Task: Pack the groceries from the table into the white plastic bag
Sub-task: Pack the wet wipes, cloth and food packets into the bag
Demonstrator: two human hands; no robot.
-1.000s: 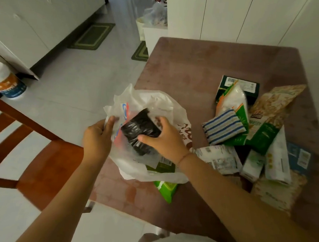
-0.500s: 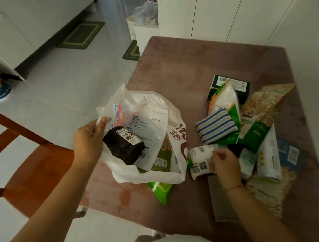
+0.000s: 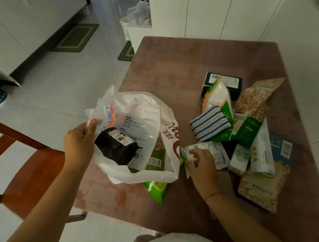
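The rim of the white plastic bag [image 3: 133, 175] is pinched by the left hand [image 3: 79, 144]. A white printed packet [image 3: 208, 153], just right of the bag, is gripped by the right hand [image 3: 200, 167], fingers closed over its left end.

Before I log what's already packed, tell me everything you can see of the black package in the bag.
The black package is a squat, rounded bundle in glossy, crinkled black wrap. A white label with a heart-like mark and small print I can't read sits on its upper face. It lies tilted inside the open mouth of the white plastic bag, against a white printed packet behind it. The left hand grips the bag's rim right beside it; whether the hand touches it is unclear.
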